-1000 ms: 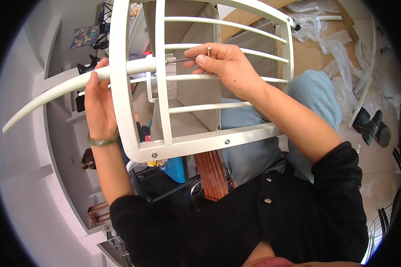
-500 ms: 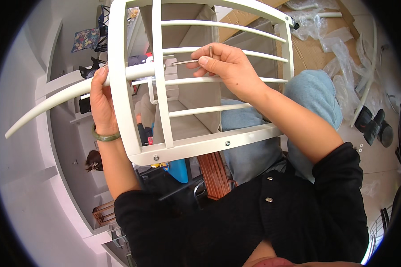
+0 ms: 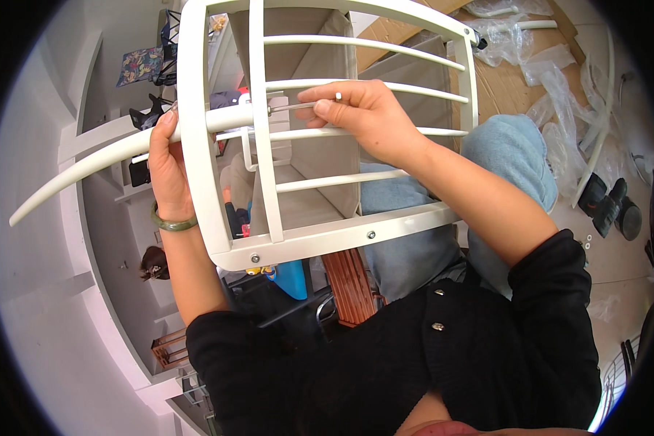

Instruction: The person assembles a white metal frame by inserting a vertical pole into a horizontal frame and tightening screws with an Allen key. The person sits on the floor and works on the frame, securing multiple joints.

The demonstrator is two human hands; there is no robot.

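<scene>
A white metal frame (image 3: 312, 244) with several curved crossbars stands in front of me. Through its left side runs a curved white tube (image 3: 87, 168), tapering to a free end at the far left. My left hand (image 3: 168, 171) is closed around this tube just left of the frame's outer post; a green bangle circles the wrist. Between thumb and fingers of my right hand (image 3: 367, 116) is a thin hex key (image 3: 291, 107). Its long arm reaches left to a bolt (image 3: 269, 111) at the frame's inner upright, and its short end points toward me.
My knee in blue jeans (image 3: 512, 163) is beside the frame's right end. Cardboard (image 3: 498, 94) and clear plastic wrapping (image 3: 559, 94) lie on the floor beyond. Black shoes (image 3: 609, 203) are at the right. Below the frame is a reddish-brown slatted wooden piece (image 3: 349, 287).
The hex key has turned, so its short end now faces me instead of pointing away. My right hand has shifted slightly; the left hand and frame stay nearly still.
</scene>
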